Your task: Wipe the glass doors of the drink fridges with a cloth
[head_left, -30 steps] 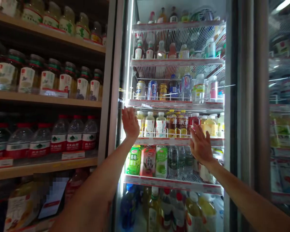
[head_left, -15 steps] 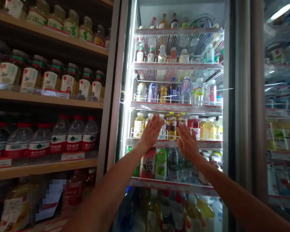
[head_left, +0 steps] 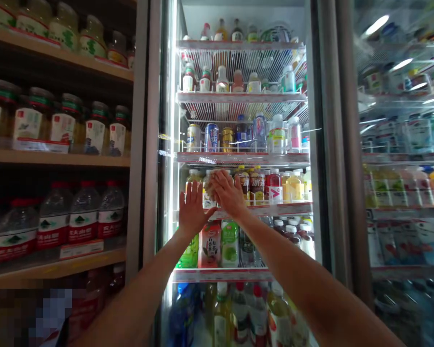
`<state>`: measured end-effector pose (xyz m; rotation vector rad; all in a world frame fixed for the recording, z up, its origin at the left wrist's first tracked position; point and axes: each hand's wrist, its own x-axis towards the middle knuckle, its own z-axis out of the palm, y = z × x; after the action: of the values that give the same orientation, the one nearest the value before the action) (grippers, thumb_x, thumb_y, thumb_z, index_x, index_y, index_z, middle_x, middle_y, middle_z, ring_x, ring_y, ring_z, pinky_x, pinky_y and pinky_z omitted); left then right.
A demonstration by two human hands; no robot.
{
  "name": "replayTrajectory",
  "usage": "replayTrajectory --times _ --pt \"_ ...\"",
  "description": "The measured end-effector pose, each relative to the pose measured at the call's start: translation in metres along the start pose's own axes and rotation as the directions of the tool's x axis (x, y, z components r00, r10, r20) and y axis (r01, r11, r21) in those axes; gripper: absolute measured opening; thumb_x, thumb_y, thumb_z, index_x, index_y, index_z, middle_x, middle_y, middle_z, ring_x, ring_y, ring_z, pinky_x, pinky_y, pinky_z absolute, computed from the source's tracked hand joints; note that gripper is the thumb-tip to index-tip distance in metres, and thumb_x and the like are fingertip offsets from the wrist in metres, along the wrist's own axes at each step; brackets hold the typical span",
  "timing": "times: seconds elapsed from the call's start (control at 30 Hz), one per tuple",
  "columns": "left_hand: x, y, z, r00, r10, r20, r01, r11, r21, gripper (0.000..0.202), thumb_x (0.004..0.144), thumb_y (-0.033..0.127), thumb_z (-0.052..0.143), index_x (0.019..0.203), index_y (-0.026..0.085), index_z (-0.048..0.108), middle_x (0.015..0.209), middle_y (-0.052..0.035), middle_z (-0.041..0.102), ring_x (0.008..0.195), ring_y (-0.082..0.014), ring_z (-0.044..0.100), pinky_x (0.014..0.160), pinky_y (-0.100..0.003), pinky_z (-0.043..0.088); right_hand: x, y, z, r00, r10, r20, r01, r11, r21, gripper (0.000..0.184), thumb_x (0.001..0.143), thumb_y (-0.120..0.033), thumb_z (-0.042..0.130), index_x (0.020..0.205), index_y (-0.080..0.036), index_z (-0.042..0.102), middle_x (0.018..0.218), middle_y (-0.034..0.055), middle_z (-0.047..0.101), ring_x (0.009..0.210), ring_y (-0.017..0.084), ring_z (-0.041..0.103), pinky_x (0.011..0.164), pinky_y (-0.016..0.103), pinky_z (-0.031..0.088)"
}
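Observation:
Both hands are raised at the glass door (head_left: 244,14) of a lit drinks fridge. My left hand (head_left: 194,212) is flat with fingers apart, in front of the lower middle shelves; a green bottle (head_left: 188,253) stands behind its wrist. My right hand (head_left: 227,193) is beside it, fingers stretched up and leftward, thumb apart. A pale patch lies along its fingers; whether it is a reflection or a cloth I cannot make out. Behind the glass, yellow-capped tea bottles (head_left: 257,184) and a red drink bottle (head_left: 274,187) stand just right of my right hand.
To the left, wooden shelves (head_left: 58,156) carry jars (head_left: 29,115) and red-capped water bottles (head_left: 83,209). A metal door frame (head_left: 342,144) separates this fridge from another glass-fronted one on the right. More bottles (head_left: 222,313) stand at the fridge bottom. A blurred-out patch covers the lower left.
My right hand has swung left, now close to my left hand. My left hand is lower, with fingers more upright. The view has shifted right, so the fridge appears further left.

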<state>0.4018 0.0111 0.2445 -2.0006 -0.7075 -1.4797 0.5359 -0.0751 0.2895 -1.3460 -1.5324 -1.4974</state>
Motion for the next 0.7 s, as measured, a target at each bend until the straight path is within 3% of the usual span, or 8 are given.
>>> replayTrajectory --times 0.1,0.23,0.33,0.43,0.5,0.57,0.63,0.7 --pt "0.000 0.005 -0.002 0.998 -0.039 0.048 0.038 0.999 0.029 0.085 0.081 0.063 0.041 0.143 0.008 0.021 0.150 -0.0174 0.018 0.140 -0.0287 0.011 0.113 -0.050 0.013 -0.034 0.066 -0.019 0.999 0.012 -0.031 -0.014 0.997 -0.073 0.035 0.087 -0.023 0.044 0.119 -0.025 0.055 0.139 0.0052 0.044 0.132 0.021 0.034 0.109 0.049 0.019" --pt "0.004 0.009 -0.003 0.993 -0.057 0.105 0.054 0.998 0.028 0.082 0.083 0.060 0.041 0.143 0.009 0.018 0.151 -0.0165 0.015 0.141 -0.0286 0.009 0.113 -0.051 0.011 -0.078 0.145 -0.047 0.878 0.386 -0.284 -0.436 0.889 -0.138 0.039 0.085 -0.020 0.036 0.118 -0.015 0.055 0.139 0.0179 0.041 0.127 0.031 0.037 0.098 0.062 0.026" --pt "0.004 0.009 -0.003 0.995 -0.063 0.083 0.062 0.998 0.006 0.082 0.084 0.060 0.039 0.144 0.011 0.015 0.151 -0.0159 0.015 0.141 -0.0286 0.008 0.112 -0.052 0.011 -0.078 0.129 -0.040 0.847 0.440 -0.298 -0.492 0.862 -0.125 0.041 0.086 -0.025 0.035 0.121 -0.015 0.053 0.140 0.0170 0.039 0.129 0.030 0.035 0.097 0.057 0.032" --pt "0.003 0.007 -0.003 0.997 -0.055 0.059 0.056 0.998 -0.015 0.080 0.084 0.059 0.039 0.145 0.012 0.015 0.151 -0.0159 0.016 0.140 -0.0293 0.010 0.112 -0.053 0.014 -0.062 0.078 -0.018 0.943 0.283 -0.174 -0.305 0.946 -0.113 0.042 0.087 -0.029 0.040 0.127 -0.019 0.050 0.144 0.0109 0.035 0.136 0.025 0.025 0.106 0.049 0.027" --pt "0.001 0.006 -0.003 0.998 -0.051 0.045 0.052 0.998 -0.023 0.078 0.085 0.058 0.039 0.145 0.013 0.016 0.150 -0.0158 0.018 0.140 -0.0295 0.012 0.111 -0.053 0.016 -0.059 0.063 -0.012 0.980 0.171 -0.097 -0.180 0.979 -0.094 0.042 0.088 -0.028 0.041 0.129 -0.021 0.049 0.146 0.0088 0.033 0.137 0.024 0.022 0.109 0.049 0.021" --pt "0.000 0.007 -0.003 0.998 -0.047 0.032 0.048 0.998 -0.029 0.076 0.086 0.056 0.038 0.145 0.014 0.017 0.150 -0.0153 0.020 0.140 -0.0291 0.013 0.111 -0.053 0.016 -0.070 0.078 -0.020 0.982 0.162 -0.091 -0.171 0.981 -0.093 0.039 0.088 -0.027 0.040 0.126 -0.025 0.051 0.145 0.0048 0.036 0.135 0.021 0.027 0.110 0.047 0.021" --pt "-0.002 0.008 -0.002 0.998 -0.046 0.034 0.047 0.998 -0.033 0.074 0.086 0.055 0.039 0.145 0.014 0.017 0.150 -0.0149 0.019 0.140 -0.0289 0.012 0.111 -0.053 0.016 -0.090 0.114 -0.037 0.946 0.276 -0.171 -0.297 0.949 -0.111 0.037 0.090 -0.029 0.039 0.123 -0.025 0.054 0.141 0.0065 0.041 0.131 0.022 0.035 0.108 0.046 0.025" --pt "-0.003 0.011 -0.002 0.997 -0.056 0.051 0.058 0.998 -0.029 0.074 0.086 0.053 0.040 0.144 0.013 0.018 0.151 -0.0155 0.017 0.140 -0.0291 0.010 0.112 -0.053 0.015 -0.107 0.148 -0.051 0.862 0.417 -0.288 -0.464 0.878 -0.119 0.042 0.091 -0.031 0.033 0.122 -0.013 0.055 0.139 0.0203 0.040 0.129 0.031 0.036 0.102 0.054 0.027"
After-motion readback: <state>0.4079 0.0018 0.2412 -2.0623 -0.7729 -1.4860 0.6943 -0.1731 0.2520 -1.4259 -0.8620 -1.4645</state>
